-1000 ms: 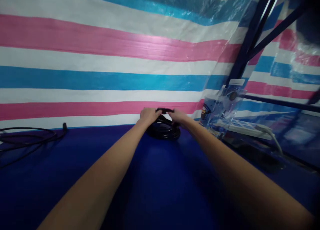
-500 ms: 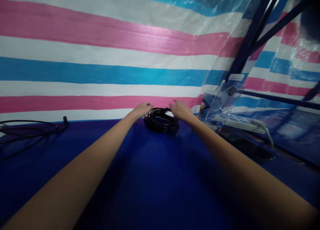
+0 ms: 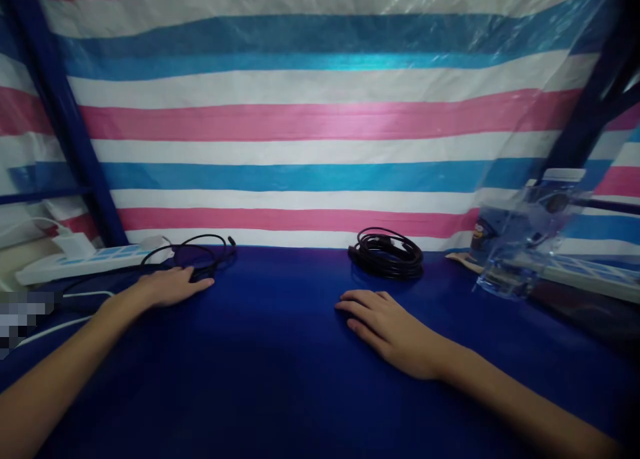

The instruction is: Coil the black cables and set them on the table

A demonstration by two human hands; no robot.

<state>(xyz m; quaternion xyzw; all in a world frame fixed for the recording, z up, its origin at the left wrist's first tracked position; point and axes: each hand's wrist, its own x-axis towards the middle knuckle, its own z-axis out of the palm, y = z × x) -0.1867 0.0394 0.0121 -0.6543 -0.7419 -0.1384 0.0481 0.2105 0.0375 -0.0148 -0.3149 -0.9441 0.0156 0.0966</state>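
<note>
My left hand (image 3: 170,286) is at the near edge of a loosely looped black cable (image 3: 203,237) on the left. Its thumb points away from the fingers, and I cannot tell whether the fingertips touch the cable. My right hand (image 3: 387,329) is low over the blue tabletop (image 3: 280,352), palm down with its fingers apart and nothing in them. Beyond it, apart from the hand, a neatly coiled black cable (image 3: 387,262) rests against the back sheet.
At the left are a white power strip (image 3: 107,260) and a white plug adapter (image 3: 75,244). A clear plastic bottle (image 3: 510,279) stands at the right, near another power strip (image 3: 595,272) and a dark flat object (image 3: 575,312). Behind hangs a striped sheet (image 3: 300,176).
Both hands have come off the coiled cable, which stays at the back. My left hand has moved left to the loose cable, my right hand nearer to me. The view has turned left.
</note>
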